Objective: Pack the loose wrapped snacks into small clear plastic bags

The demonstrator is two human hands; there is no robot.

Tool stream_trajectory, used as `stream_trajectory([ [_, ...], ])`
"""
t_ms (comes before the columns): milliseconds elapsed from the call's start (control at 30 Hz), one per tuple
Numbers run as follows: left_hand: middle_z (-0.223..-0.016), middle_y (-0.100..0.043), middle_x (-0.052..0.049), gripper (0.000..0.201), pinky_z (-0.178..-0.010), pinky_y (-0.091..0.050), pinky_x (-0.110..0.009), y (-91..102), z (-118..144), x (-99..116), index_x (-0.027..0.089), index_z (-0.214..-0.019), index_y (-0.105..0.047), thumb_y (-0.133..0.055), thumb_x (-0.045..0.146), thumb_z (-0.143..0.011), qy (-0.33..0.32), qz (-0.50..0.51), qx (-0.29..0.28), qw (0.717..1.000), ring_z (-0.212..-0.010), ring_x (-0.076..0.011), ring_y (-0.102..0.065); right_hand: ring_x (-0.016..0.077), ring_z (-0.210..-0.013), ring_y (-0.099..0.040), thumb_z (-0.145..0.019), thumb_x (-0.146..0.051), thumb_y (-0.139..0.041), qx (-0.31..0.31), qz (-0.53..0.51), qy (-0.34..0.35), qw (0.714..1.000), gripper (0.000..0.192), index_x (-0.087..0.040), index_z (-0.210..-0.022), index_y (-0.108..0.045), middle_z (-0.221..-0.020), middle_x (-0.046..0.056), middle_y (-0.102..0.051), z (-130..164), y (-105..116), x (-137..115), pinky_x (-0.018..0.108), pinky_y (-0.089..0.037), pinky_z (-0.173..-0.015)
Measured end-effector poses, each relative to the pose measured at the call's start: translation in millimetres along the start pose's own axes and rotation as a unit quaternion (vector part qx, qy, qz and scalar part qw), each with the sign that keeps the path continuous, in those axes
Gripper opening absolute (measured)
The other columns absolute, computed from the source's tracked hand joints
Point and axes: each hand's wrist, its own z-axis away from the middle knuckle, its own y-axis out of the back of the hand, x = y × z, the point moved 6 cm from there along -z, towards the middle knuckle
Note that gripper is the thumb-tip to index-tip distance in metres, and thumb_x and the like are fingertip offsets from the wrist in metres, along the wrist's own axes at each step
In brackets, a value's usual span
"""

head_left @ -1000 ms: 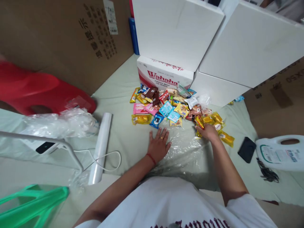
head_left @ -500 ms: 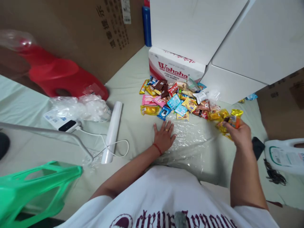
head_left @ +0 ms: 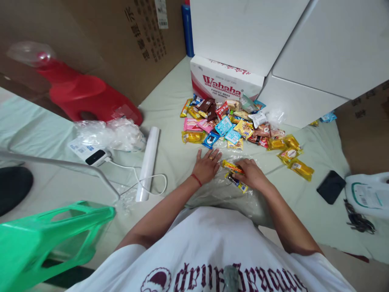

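Since half a second ago, right hand (head_left: pixel 251 175) has come down from beside the snack pile (head_left: pixel 240 127) onto the clear plastic bag (head_left: pixel 231 190). Its fingers (head_left: pixel 241 167) press together on yellow snack packets (head_left: pixel 234 174) lying on the bag. Left hand (head_left: pixel 206 165) lies flat, fingers spread, just beside them. Beyond the fingertips stands a Wahaha box (head_left: pixel 225 83).

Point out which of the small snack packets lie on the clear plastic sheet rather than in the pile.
The yellow-orange packets under the right hand, resting on the clear plastic sheet; every other packet sits in the colourful pile nearer the boxes.
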Motion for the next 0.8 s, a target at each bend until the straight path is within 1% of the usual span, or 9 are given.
stream_trajectory([
  [100,-0.166,-0.041,-0.007,0.051,-0.126,-0.013,-0.069,-1.1,1.1,-0.1,0.030,-0.155,-0.047,-0.032,0.040,-0.107,0.003,-0.002,0.008,1.000,-0.154,-0.0284,-0.038,0.0238,-0.100,-0.058,-0.102,-0.037,-0.053,0.018,-0.011,-0.027,0.999,0.028,-0.020,-0.115,-0.072,-0.105,0.010,-0.069,14.7,-1.8,10.0,0.032,-0.038,-0.092],
  [233,-0.166,-0.042,-0.007,0.051,-0.127,-0.014,-0.068,-0.8,0.3,-1.0,0.029,-0.155,-0.047,-0.031,0.041,-0.108,0.001,-0.002,0.006,1.000,-0.153,-0.0277,-0.038,0.0254,-0.104,-0.058,-0.106,-0.038,-0.044,0.061,-0.011,-0.059,0.996,0.036,-0.019,-0.126,-0.068,-0.111,0.012,-0.069,36.0,-2.3,12.9,0.035,-0.039,-0.096],
  [333,-0.165,-0.043,-0.007,0.051,-0.127,-0.013,-0.068,0.2,0.3,-0.9,0.029,-0.155,-0.047,-0.031,0.041,-0.108,-0.002,-0.004,0.007,1.000,-0.153,-0.0270,-0.038,0.0311,-0.116,-0.053,-0.103,-0.045,-0.052,0.072,0.020,-0.063,0.995,0.045,-0.021,-0.141,-0.060,-0.127,0.015,-0.065,42.4,-7.0,1.6,0.040,-0.041,-0.095],
  [400,-0.165,-0.043,-0.007,0.051,-0.127,-0.013,-0.067,0.5,0.5,-0.8,0.028,-0.155,-0.047,-0.032,0.041,-0.108,-0.001,-0.005,0.011,1.000,-0.153,-0.0268,-0.038,0.0347,-0.123,-0.049,-0.097,-0.048,-0.063,0.076,0.037,-0.042,0.996,0.062,-0.021,-0.151,-0.050,-0.136,0.017,-0.061,40.8,-10.3,-10.5,0.044,-0.041,-0.098],
  [467,-0.165,-0.043,-0.007,0.051,-0.127,-0.013,-0.066,0.2,0.7,-0.6,0.028,-0.154,-0.048,-0.033,0.041,-0.107,0.002,-0.006,0.014,1.000,-0.153,-0.0270,-0.039,0.0364,-0.129,-0.045,-0.092,-0.045,-0.070,0.080,0.048,-0.010,0.996,0.072,-0.021,-0.155,-0.044,-0.141,0.017,-0.059,37.8,-12.6,-20.3,0.048,-0.039,-0.104],
  [533,-0.165,-0.043,-0.007,0.051,-0.128,-0.013,-0.065,-0.2,1.1,-0.3,0.029,-0.154,-0.048,-0.034,0.041,-0.107,0.004,-0.005,0.016,1.000,-0.153,-0.0270,-0.039,0.0362,-0.134,-0.042,-0.091,-0.039,-0.072,0.086,0.054,0.022,0.995,0.074,-0.021,-0.157,-0.041,-0.144,0.016,-0.056,36.4,-13.6,-24.0,0.050,-0.035,-0.110],
  [600,-0.165,-0.043,-0.007,0.050,-0.128,-0.014,-0.065,-0.3,2.0,0.4,0.029,-0.154,-0.049,-0.033,0.041,-0.107,0.008,-0.002,0.018,1.000,-0.153,-0.0264,-0.039,0.0350,-0.134,-0.042,-0.092,-0.035,-0.069,0.088,0.048,0.038,0.994,0.074,-0.021,-0.158,-0.039,-0.146,0.016,-0.055,36.9,-13.9,-20.5,0.048,-0.036,-0.110],
  [667,-0.165,-0.044,-0.007,0.050,-0.128,-0.013,-0.065,0.0,3.3,1.2,0.029,-0.154,-0.048,-0.032,0.040,-0.107,0.015,0.000,0.022,1.000,-0.152,-0.0259,-0.040,0.0337,-0.130,-0.046,-0.095,-0.035,-0.065,0.081,0.032,0.038,0.995,0.069,-0.019,-0.158,-0.040,-0.144,0.016,-0.056,37.6,-13.8,-12.4,0.046,-0.039,-0.106],
  [800,-0.165,-0.043,-0.007,0.051,-0.127,-0.011,-0.067,1.0,6.7,2.0,0.030,-0.155,-0.047,-0.031,0.041,-0.107,0.041,0.001,0.031,0.999,-0.152,-0.0263,-0.040,0.0296,-0.119,-0.052,-0.106,-0.035,-0.045,0.083,-0.013,0.022,0.996,0.044,-0.019,-0.145,-0.056,-0.130,0.015,-0.064,38.3,-6.3,2.9,0.041,-0.041,-0.102],
])
